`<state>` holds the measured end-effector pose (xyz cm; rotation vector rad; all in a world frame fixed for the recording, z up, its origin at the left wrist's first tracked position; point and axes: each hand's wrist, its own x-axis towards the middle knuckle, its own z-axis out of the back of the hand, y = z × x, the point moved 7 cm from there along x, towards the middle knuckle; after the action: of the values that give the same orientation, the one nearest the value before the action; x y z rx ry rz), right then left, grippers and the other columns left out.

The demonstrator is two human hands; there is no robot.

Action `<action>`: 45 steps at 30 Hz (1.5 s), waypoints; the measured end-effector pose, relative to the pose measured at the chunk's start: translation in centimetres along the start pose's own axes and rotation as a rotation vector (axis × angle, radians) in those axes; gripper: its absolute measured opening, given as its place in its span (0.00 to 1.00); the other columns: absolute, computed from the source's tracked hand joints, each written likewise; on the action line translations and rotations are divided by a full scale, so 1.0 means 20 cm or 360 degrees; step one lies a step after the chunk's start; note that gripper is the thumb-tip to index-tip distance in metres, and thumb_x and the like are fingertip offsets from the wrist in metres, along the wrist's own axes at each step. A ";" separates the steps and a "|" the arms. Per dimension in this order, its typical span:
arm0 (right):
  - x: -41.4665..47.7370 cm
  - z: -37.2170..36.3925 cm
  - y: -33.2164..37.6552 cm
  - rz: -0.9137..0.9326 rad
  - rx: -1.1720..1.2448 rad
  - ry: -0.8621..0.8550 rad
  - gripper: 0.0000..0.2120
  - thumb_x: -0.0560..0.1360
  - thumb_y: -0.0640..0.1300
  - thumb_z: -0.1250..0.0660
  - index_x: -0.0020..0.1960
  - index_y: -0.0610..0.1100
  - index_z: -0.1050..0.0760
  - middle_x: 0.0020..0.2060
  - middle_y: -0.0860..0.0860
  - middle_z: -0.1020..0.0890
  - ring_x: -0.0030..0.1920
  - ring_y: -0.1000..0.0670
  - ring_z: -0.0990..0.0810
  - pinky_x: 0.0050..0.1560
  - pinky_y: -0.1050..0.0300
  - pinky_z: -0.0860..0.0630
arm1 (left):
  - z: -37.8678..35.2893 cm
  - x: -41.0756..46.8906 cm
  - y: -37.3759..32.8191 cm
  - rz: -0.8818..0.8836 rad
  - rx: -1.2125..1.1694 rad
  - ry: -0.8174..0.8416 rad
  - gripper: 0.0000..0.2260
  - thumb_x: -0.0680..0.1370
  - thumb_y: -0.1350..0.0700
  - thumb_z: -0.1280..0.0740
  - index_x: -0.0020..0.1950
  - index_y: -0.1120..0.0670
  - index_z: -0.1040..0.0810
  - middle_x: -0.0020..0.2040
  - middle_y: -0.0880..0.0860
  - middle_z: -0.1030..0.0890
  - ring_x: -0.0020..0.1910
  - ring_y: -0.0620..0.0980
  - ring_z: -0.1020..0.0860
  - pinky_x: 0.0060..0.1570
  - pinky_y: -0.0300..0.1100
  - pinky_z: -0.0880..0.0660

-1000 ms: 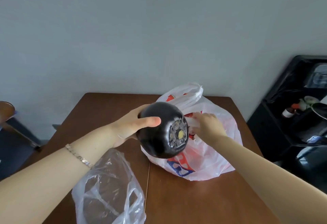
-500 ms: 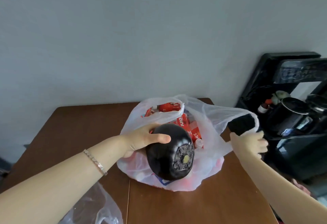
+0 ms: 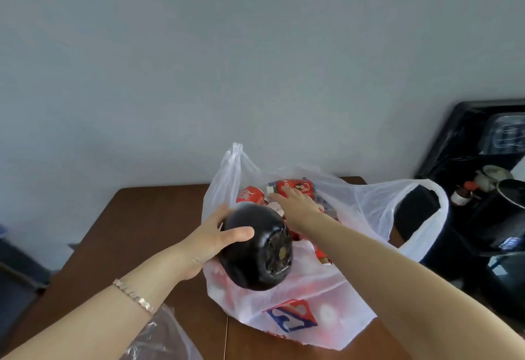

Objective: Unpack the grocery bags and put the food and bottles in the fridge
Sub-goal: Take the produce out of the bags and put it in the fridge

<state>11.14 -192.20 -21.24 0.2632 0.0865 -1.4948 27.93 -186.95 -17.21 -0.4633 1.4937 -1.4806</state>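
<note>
The left grip (image 3: 211,241) is curled round a round, dark aubergine (image 3: 252,254), thumb across its near side and fingers round the back, with the stalk end turned toward the camera. It holds the fruit in the air just in front of the white grocery bag (image 3: 287,314), which sits on the brown counter (image 3: 136,232). The right grip (image 3: 297,203) reaches into the bag's mouth with fingers stretched out and holds nothing. It lies over the red-labelled bottles (image 3: 295,187), though whether it touches one I cannot tell.

The aubergine looks glossy and smooth, so it is probably slippery and weighty for one hand, firm yet liable to bruise. A wide hold round its fattest part, as here, suits it. The bottles should be stiff and heavier, and the body just below the cap is likely the surest place to take one. The bag is thin, soft film and will sag as it empties. A crumpled clear bag (image 3: 162,337) lies at the near left, and a black unit (image 3: 460,132) stands to the right.
</note>
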 end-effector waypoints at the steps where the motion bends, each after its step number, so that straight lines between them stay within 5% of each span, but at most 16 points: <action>1: 0.03 -0.02 0.00 -0.0036 -0.0036 0.0008 0.25 0.78 0.45 0.38 0.74 0.49 0.39 0.73 0.44 0.39 0.72 0.41 0.39 0.69 0.43 0.37 | 0.01 0.00 0.00 0.0009 0.0003 0.0002 0.37 0.54 0.39 0.26 0.62 0.46 0.26 0.59 0.51 0.22 0.60 0.52 0.25 0.64 0.56 0.29; 5: 0.05 0.02 -0.05 -0.0298 0.0507 -0.0255 0.11 0.78 0.41 0.43 0.55 0.44 0.22 0.53 0.44 0.19 0.51 0.42 0.20 0.54 0.48 0.23 | 0.03 -0.01 -0.03 -0.0001 -0.0018 0.0002 0.36 0.55 0.38 0.27 0.61 0.45 0.25 0.58 0.50 0.21 0.59 0.52 0.24 0.61 0.54 0.27; 10: -0.10 0.25 -0.11 -0.0291 0.1274 -0.0619 0.11 0.80 0.41 0.42 0.59 0.39 0.27 0.48 0.44 0.20 0.48 0.44 0.23 0.42 0.59 0.31 | 0.00 -0.04 -0.11 0.0005 -0.0222 -0.0042 0.33 0.53 0.41 0.28 0.58 0.46 0.23 0.54 0.52 0.18 0.54 0.53 0.20 0.46 0.49 0.21; 14: -0.36 0.50 -0.15 -0.0230 0.1688 -0.0901 0.08 0.79 0.43 0.40 0.42 0.46 0.30 0.39 0.53 0.22 0.38 0.53 0.24 0.34 0.60 0.29 | -0.04 -0.11 -0.18 -0.0010 -0.0359 -0.0057 0.31 0.53 0.41 0.29 0.55 0.46 0.22 0.53 0.53 0.17 0.53 0.55 0.20 0.41 0.49 0.20; 17: -0.58 0.66 -0.21 -0.0355 0.1782 -0.1145 0.08 0.80 0.46 0.42 0.43 0.45 0.30 0.37 0.54 0.23 0.36 0.54 0.24 0.30 0.64 0.28 | -0.10 -0.18 -0.27 -0.0090 -0.0458 0.0025 0.23 0.60 0.44 0.31 0.53 0.49 0.21 0.47 0.52 0.15 0.44 0.50 0.17 0.34 0.44 0.20; 21: -0.86 0.77 -0.31 -0.0625 0.1675 -0.1345 0.12 0.81 0.50 0.48 0.54 0.45 0.31 0.42 0.51 0.23 0.42 0.50 0.23 0.39 0.55 0.26 | -0.21 -0.26 -0.36 -0.0192 -0.0547 0.0193 0.25 0.64 0.41 0.36 0.57 0.50 0.23 0.50 0.54 0.16 0.49 0.53 0.18 0.38 0.47 0.19; 26: -1.25 0.67 -0.36 -0.1031 0.1313 -0.1340 0.15 0.82 0.49 0.52 0.54 0.41 0.32 0.45 0.45 0.24 0.37 0.50 0.26 0.30 0.59 0.36 | -0.42 -0.34 -0.42 -0.0227 -0.0520 0.0444 0.24 0.65 0.39 0.37 0.57 0.48 0.23 0.52 0.54 0.16 0.49 0.52 0.18 0.36 0.46 0.20; 30: -1.65 0.47 -0.36 -0.1454 0.0943 -0.1073 0.17 0.82 0.40 0.50 0.66 0.31 0.37 0.60 0.38 0.28 0.52 0.43 0.27 0.41 0.56 0.33 | -0.68 -0.43 -0.42 -0.0210 -0.0446 0.0773 0.20 0.69 0.40 0.33 0.56 0.49 0.22 0.53 0.53 0.16 0.52 0.52 0.18 0.46 0.53 0.20; 32: -1.85 0.42 -0.32 -0.1486 0.0184 -0.0717 0.18 0.81 0.37 0.51 0.67 0.31 0.37 0.61 0.38 0.30 0.55 0.41 0.27 0.55 0.51 0.31 | -0.83 -0.48 -0.38 -0.0176 -0.0432 0.0883 0.18 0.72 0.41 0.34 0.57 0.48 0.22 0.53 0.52 0.16 0.52 0.53 0.18 0.52 0.58 0.23; 33: -1.98 0.38 -0.31 -0.1603 0.0113 -0.0662 0.17 0.80 0.36 0.50 0.67 0.30 0.36 0.60 0.38 0.30 0.52 0.39 0.26 0.58 0.49 0.31 | -0.92 -0.52 -0.36 -0.0135 -0.0433 0.0978 0.20 0.71 0.40 0.33 0.59 0.48 0.23 0.55 0.53 0.17 0.54 0.54 0.19 0.53 0.59 0.24; 35: -2.29 0.27 -0.29 -0.1867 0.0563 -0.0803 0.16 0.80 0.37 0.49 0.65 0.31 0.35 0.54 0.40 0.28 0.36 0.44 0.31 0.44 0.54 0.31 | -1.14 -0.64 -0.30 -0.0024 -0.0424 0.1246 0.28 0.66 0.39 0.31 0.63 0.48 0.24 0.59 0.54 0.19 0.58 0.56 0.21 0.57 0.62 0.27; 37: -2.60 0.15 -0.26 -0.2033 0.1004 -0.1140 0.18 0.81 0.46 0.47 0.65 0.36 0.37 0.54 0.40 0.25 0.34 0.47 0.32 0.36 0.56 0.35 | -1.37 -0.77 -0.25 0.0071 -0.0419 0.1456 0.30 0.65 0.39 0.31 0.65 0.48 0.25 0.60 0.55 0.20 0.59 0.58 0.22 0.56 0.64 0.28; 40: -3.07 0.02 -0.17 -0.2362 0.0712 -0.1021 0.24 0.78 0.57 0.43 0.65 0.41 0.39 0.53 0.40 0.22 0.43 0.43 0.27 0.41 0.54 0.33 | -1.68 -0.99 -0.18 0.0185 -0.0403 0.1682 0.31 0.65 0.38 0.30 0.65 0.50 0.25 0.60 0.56 0.20 0.58 0.59 0.21 0.57 0.64 0.28; 43: -3.54 -0.11 0.00 -0.2601 0.0567 -0.0839 0.16 0.77 0.47 0.41 0.62 0.43 0.37 0.52 0.39 0.23 0.43 0.42 0.28 0.41 0.54 0.33 | -2.00 -1.33 -0.14 0.0219 -0.0390 0.1859 0.26 0.71 0.37 0.37 0.64 0.49 0.25 0.60 0.56 0.20 0.59 0.60 0.22 0.56 0.66 0.28; 45: -3.86 -0.21 0.12 -0.2740 0.0598 -0.0714 0.19 0.74 0.43 0.40 0.64 0.46 0.37 0.54 0.39 0.23 0.48 0.40 0.25 0.46 0.51 0.28 | -2.21 -1.62 -0.11 0.0284 -0.0355 0.1991 0.23 0.73 0.37 0.40 0.62 0.48 0.24 0.59 0.56 0.20 0.59 0.61 0.23 0.54 0.65 0.26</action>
<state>7.80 -116.11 -8.27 0.0996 -0.4560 -3.2534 6.96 -136.64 -11.89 0.6166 2.5659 -1.4958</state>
